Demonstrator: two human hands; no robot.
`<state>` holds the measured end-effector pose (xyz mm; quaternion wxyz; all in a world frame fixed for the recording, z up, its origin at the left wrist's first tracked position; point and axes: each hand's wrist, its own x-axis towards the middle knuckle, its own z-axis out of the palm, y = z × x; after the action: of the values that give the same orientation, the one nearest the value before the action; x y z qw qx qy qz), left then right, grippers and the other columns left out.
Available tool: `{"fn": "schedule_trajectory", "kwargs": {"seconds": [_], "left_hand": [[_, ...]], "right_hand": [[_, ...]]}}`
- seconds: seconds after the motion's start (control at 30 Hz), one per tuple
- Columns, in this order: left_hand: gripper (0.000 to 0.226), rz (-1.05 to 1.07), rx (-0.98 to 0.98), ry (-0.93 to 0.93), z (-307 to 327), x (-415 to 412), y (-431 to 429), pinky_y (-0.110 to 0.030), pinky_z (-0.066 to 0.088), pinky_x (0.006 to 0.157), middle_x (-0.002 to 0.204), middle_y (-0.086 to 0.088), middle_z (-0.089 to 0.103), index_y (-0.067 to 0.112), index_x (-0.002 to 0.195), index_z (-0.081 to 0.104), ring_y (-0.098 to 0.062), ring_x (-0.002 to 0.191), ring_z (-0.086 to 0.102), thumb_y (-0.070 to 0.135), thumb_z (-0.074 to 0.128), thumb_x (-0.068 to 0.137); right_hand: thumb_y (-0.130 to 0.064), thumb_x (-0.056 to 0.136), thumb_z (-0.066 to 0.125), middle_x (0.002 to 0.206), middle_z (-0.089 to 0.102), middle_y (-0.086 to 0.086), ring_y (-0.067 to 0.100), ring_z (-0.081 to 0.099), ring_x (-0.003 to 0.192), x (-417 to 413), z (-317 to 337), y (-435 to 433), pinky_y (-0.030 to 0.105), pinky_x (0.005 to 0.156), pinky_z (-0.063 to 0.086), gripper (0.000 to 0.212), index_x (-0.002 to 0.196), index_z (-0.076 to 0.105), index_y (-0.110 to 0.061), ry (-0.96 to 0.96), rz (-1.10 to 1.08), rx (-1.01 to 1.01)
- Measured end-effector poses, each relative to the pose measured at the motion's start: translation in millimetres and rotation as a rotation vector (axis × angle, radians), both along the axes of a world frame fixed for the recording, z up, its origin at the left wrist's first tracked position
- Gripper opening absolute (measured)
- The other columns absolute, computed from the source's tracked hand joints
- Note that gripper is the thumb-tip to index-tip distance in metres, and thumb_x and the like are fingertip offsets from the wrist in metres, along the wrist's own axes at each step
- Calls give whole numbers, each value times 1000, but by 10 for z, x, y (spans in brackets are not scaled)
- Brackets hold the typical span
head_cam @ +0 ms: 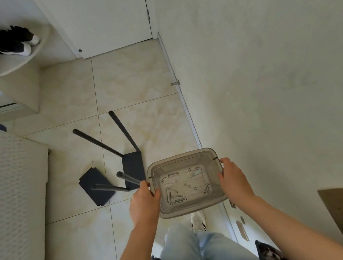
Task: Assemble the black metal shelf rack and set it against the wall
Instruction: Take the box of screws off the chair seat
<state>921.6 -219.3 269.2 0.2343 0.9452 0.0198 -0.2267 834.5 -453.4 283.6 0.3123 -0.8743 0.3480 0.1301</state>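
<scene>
1. L hand [145, 203] + R hand [235, 180]: each grips one side rim of 1 translucent plastic bin [193, 207], held above tiled floor [66, 99].
2. In bin: loose bolts [175, 200] + washers [176, 181]; exact nos. can't tell.
3. Rack parts on floor, left of bin: 2 black panels [92, 177], 4 black poles [97, 142].
4. 2 shoes [15, 43] on corner shelf [20, 63], far left.

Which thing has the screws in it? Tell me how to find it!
Follow the white wall on the right down to the person's left hand and right hand. They hold a plastic box with silver bolts loose inside. Unlike the black rack parts on the floor nearby, it is see-through.
</scene>
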Motion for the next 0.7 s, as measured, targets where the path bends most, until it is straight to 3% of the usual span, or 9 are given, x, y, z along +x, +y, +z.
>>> {"fn": "schedule_trajectory", "kwargs": {"seconds": [0.27, 0.43, 0.7], "left_hand": [[18, -23, 37, 9, -81, 673, -131, -18, 38, 50, 75, 6, 58, 18, 96, 51, -7, 63, 56, 31, 64, 97], [21, -38, -19, 63, -185, 1105, -164, -16, 40, 51, 78, 9, 59, 17, 108, 54, -5, 67, 58, 28, 66, 95], [40, -178, -45, 137, -554, 1838, -196, -43, 60, 74, 90, -2, 64, 18, 130, 46, -22, 79, 65, 25, 65, 95]], "right_hand": [[-13, 101, 47, 121, 55, 9, 25, 57, 99, 523, -120, -120, 38, 85, 50, 39, 139, 41, -11, -45, -34, 16], [-15, 101, 49, 118, 56, 8, 22, 57, 95, 889, -198, -154, 38, 82, 51, 37, 137, 43, -12, -56, -81, 15], [-15, 102, 47, 131, 53, 12, 26, 58, 107, 1457, -519, -89, 37, 90, 49, 40, 141, 42, -8, 25, -177, -9]]}}
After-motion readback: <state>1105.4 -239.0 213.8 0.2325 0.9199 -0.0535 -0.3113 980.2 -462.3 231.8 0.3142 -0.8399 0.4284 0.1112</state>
